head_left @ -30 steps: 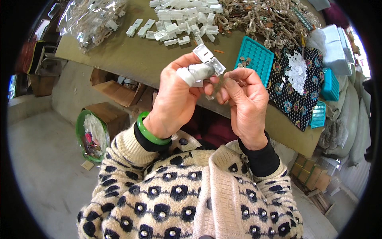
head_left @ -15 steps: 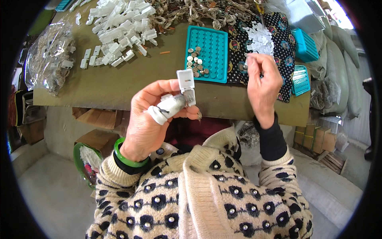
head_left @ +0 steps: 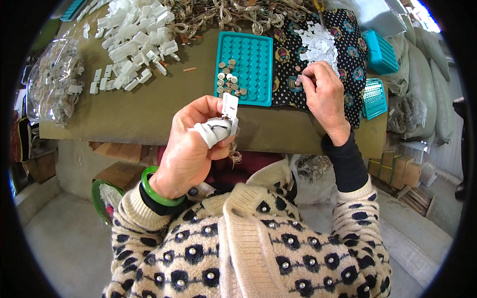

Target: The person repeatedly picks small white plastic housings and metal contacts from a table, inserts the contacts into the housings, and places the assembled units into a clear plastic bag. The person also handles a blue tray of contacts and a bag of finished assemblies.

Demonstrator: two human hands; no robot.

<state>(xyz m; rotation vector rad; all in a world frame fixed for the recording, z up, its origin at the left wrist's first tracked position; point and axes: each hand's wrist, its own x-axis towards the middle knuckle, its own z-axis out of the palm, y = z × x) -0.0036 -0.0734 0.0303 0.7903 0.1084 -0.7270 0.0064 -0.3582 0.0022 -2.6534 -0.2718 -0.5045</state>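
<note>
My left hand (head_left: 186,136) is closed on a small white plastic case (head_left: 230,105) whose lid stands up. A white cloth cover (head_left: 213,131) wraps the thumb and hides part of the case. Thin wires (head_left: 235,157) dangle below these fingers. My right hand (head_left: 323,92) pinches thumb and forefinger together above a dark patterned cloth (head_left: 287,59). Something small and pale shows at its fingertips, too small to make out. Small round button cells (head_left: 297,83) lie close beside them. Left of this hand, a teal tray (head_left: 258,64) with round wells holds several button cells (head_left: 228,77).
A heap of white plastic cases (head_left: 134,39) covers the table's far left, beside a clear bag (head_left: 54,79) of parts. Bundled wires (head_left: 233,15) lie along the back. White flat pieces (head_left: 318,44) are piled on the cloth. Stacked teal trays (head_left: 380,52) stand at right.
My right hand has shifted slightly left and down, its fingertips now beside the button cells. My left hand has turned the case, and its wires now hang in view. The whole view has shifted a little.
</note>
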